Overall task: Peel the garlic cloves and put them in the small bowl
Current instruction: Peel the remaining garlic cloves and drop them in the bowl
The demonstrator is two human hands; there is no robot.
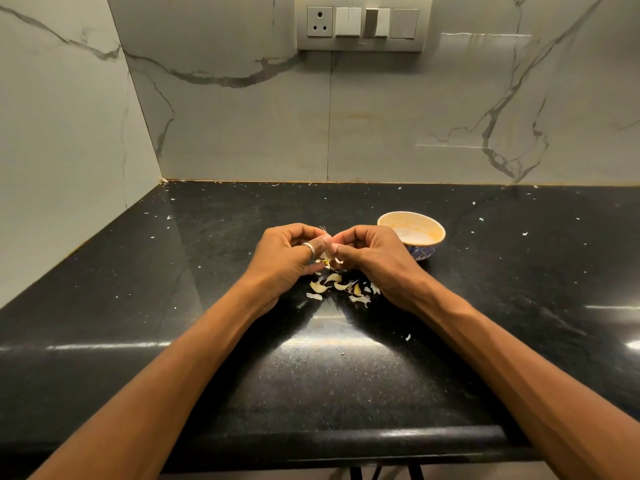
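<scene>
Garlic clove [326,255] is pinched between the fingertips of both hands, just above the tabletop [207,341], mostly hidden by the fingers. The left hand [289,259] and right hand [375,258] meet at the fingertips with fingers curled inward, each grip narrow and closed on the clove. A ring [309,249] circles the left thumb. Both forearms reach forward and converge. Loose peels [341,289] lie scattered directly beneath. The small bowl [412,233] stands just beyond the right hand. Black speckled stone, flecked with skin bits, meets veined marble walls [242,133] bearing a switch panel [363,22].
</scene>
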